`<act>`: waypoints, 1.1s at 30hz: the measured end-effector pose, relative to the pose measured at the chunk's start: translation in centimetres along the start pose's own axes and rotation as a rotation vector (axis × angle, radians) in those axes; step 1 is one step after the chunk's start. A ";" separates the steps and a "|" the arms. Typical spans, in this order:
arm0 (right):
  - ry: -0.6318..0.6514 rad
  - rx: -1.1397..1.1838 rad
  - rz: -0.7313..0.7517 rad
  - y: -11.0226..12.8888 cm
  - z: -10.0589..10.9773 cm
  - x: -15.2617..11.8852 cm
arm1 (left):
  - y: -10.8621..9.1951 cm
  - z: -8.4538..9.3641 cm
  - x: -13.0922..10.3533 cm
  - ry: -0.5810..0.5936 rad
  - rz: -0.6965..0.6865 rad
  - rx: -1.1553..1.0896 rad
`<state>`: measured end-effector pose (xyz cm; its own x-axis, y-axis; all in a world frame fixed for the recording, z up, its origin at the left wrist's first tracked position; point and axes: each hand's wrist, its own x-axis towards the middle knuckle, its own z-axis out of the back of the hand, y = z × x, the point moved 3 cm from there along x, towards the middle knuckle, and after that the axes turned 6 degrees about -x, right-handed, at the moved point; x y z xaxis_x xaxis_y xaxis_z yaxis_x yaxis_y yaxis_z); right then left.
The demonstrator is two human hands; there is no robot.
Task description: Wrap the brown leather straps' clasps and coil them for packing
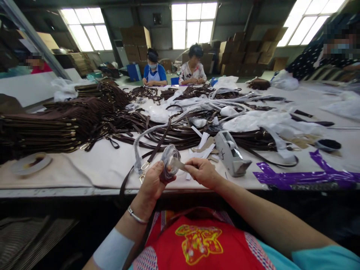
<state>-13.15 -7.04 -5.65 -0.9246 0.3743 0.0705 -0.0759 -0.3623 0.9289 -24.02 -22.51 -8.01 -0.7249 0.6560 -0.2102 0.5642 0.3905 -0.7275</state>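
Observation:
My left hand [153, 182] is wrapped round a coiled strap [166, 165] covered in greyish clear film, held up over the table's front edge. With thumb and fingers my right hand [201, 171] pinches a pale strip [180, 165], whose far end reaches the coil. A loose dark strap [160, 144] with gold-coloured metal rings [145, 165] lies just behind and left of the coil. White paper strips [206, 144] are scattered on the table behind my right hand, next to a grey tape dispenser [231, 153].
Stacked brown leather pieces [39, 129] fill the left, with a tape roll [31, 164] in front. Dark straps [180, 137] and white plastic film [253, 122] cover the middle. Purple tape [306, 176] marks the right front edge. Two people sit across the table; others are at the sides.

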 end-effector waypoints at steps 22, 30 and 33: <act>-0.013 0.089 -0.063 -2.3 -0.4 -5.2 | 1.8 -2.1 -2.1 0.131 -0.068 0.517; -0.055 -0.545 0.660 1.4 1.9 -6.2 | 1.9 -3.0 -2.5 0.260 -0.038 0.858; -0.052 -0.578 0.580 2.1 2.4 -5.4 | 2.2 -4.0 -3.6 0.440 -0.147 1.029</act>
<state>-7.39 -7.82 -3.24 -0.8585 0.0258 0.5122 0.2159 -0.8877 0.4067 -18.60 -21.37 -6.23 -0.4401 0.8977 0.0224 -0.2565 -0.1018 -0.9612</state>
